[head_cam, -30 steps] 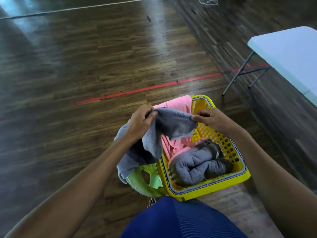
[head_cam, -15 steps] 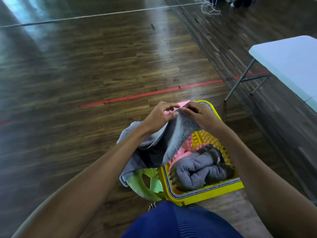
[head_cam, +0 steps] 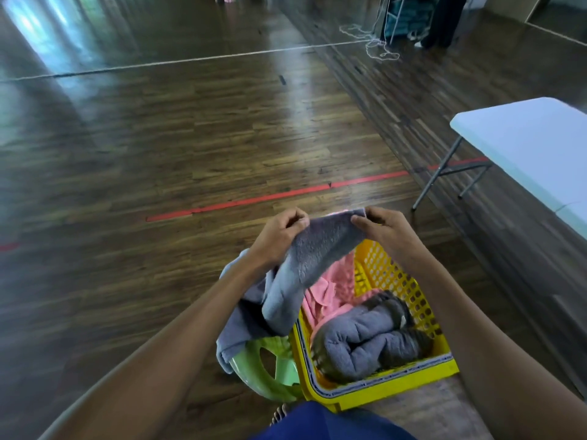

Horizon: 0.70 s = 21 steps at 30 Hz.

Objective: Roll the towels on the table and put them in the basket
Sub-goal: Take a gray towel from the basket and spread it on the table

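I hold a grey towel [head_cam: 314, 255] up over the yellow basket [head_cam: 397, 384]. My left hand [head_cam: 279, 231] pinches its top left edge and my right hand [head_cam: 382, 225] pinches its top right corner. The rest of the towel hangs down over the basket's left side. Inside the basket lie a rolled grey towel [head_cam: 365, 342] and a loose pink towel [head_cam: 330, 290]. The white folding table [head_cam: 533, 154] stands to the right, with no towels on the part I can see.
The basket rests on a green plastic stool [head_cam: 270, 369] on the dark wooden floor. A red line [head_cam: 270, 196] crosses the floor ahead. White cord [head_cam: 378, 47] and a person's legs [head_cam: 443, 20] are at the far back right. My toes [head_cam: 279, 414] show below.
My hands have moved apart along the grey towel's top edge, stretching it out between them. The view has tilted upward, showing more of the room.
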### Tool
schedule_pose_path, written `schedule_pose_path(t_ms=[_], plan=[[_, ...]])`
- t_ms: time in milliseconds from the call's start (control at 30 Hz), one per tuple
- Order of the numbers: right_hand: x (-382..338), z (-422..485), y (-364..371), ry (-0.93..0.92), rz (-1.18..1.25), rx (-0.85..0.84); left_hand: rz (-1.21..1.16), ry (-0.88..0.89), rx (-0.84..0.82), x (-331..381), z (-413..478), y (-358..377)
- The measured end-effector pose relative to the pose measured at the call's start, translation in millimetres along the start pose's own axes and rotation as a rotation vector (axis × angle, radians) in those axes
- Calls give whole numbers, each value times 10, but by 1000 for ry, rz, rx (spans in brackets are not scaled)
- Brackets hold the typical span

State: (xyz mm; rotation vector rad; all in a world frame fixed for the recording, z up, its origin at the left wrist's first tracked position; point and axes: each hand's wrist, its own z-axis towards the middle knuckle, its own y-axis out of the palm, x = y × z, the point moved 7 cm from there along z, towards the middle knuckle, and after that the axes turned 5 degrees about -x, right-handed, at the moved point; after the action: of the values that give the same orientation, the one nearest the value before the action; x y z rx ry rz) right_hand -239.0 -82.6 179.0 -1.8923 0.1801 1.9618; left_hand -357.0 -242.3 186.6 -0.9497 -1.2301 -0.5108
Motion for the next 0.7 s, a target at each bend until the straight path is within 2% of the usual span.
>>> schedule_pose_path(t_ms=[100,300,500,600,700], plan=[[-226,177,185,-34,-132,-95,-53,54,11,178,41,-2],[-481,450,452,-59,-229,-200,101,145,131,535,103,-259],[-608,550,657,-50,-58,-261,158,97,256,558,61,-544],[-448,562,724,-52,-82,-313,178,58,360,532,33,-769],[-154,534,644,-28,-119,-286,94,-7,407,402,0,-1075]])
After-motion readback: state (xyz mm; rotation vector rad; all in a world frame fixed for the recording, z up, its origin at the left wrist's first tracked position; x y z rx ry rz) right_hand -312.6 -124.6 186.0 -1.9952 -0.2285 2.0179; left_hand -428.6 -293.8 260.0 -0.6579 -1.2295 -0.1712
